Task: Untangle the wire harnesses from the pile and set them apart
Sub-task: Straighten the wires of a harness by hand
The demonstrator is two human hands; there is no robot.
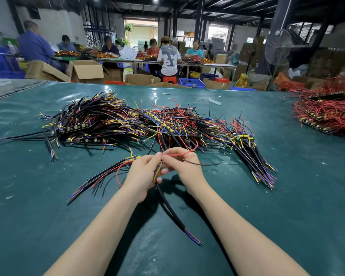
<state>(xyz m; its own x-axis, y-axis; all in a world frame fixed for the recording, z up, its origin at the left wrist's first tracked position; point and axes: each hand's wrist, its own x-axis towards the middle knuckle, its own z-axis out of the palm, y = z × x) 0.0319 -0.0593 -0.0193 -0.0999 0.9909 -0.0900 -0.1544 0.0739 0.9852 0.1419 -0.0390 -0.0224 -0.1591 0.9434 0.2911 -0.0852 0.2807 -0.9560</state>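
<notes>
Left hand (142, 172) and right hand (184, 166) are together, near centre | left grips black harness cable (170, 209), fingers curled round it | right pinches thin red wire (180, 154) | tangled pile (127, 124) lies just beyond on green table (48, 216) | separated harnesses (102, 177) lie left of the hands

From where my left hand (142, 172) and right hand (184, 166) meet, the tangled pile (127, 120) blocks 10 to 1 o'clock, a red wire (184, 152) looping into it at 12. A fanned bundle (255, 156) walls off 2 o'clock, the red heap (327, 114) well beyond. At 9, loose harnesses (100, 175) lie just beside my left hand. Bare mat (297, 206) opens from 3 to 5 and 7 to 8; a black cable (174, 212) trails toward 6 between my forearms.
</notes>
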